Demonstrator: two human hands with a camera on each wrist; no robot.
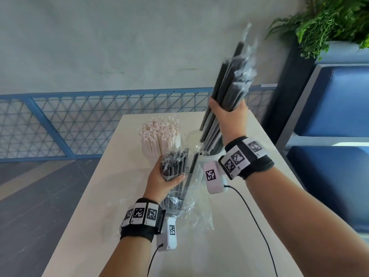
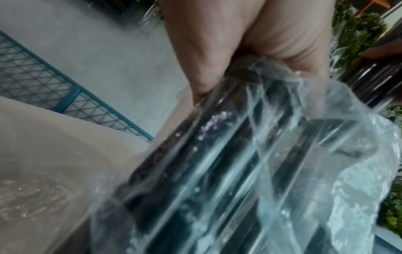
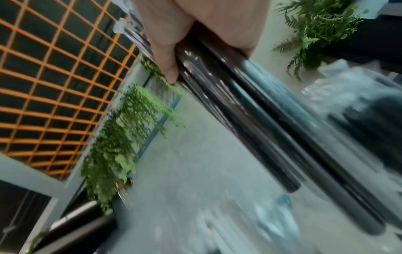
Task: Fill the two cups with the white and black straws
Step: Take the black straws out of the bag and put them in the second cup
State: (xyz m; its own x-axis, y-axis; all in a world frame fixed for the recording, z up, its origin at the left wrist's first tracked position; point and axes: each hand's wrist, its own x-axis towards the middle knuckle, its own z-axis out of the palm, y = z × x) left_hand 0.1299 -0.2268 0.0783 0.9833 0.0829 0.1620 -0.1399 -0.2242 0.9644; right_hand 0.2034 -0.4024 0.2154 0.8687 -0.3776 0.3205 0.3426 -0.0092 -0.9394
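My right hand [image 1: 227,114] grips a handful of black wrapped straws [image 1: 229,80] raised high above a white cup [image 1: 211,156] that holds several black straws. The same handful [image 3: 250,111] runs blurred out of my right hand [image 3: 195,34] in the right wrist view. My left hand [image 1: 165,176] grips a clear plastic bag [image 1: 179,198] of black straws [image 1: 174,162] upright near the table's middle. That clear plastic bag [image 2: 250,163] fills the left wrist view below my left hand [image 2: 239,43]. White straws [image 1: 159,136] stand packed in the other cup [image 1: 147,154], mostly hidden behind my left hand.
The pale table [image 1: 99,226] ends at left and far edges. A blue mesh railing [image 1: 79,124] runs behind it. Blue cushioned seating [image 1: 331,116] and a fern planter [image 1: 327,23] stand at right. Cables [image 1: 255,220] trail from both wrist cameras.
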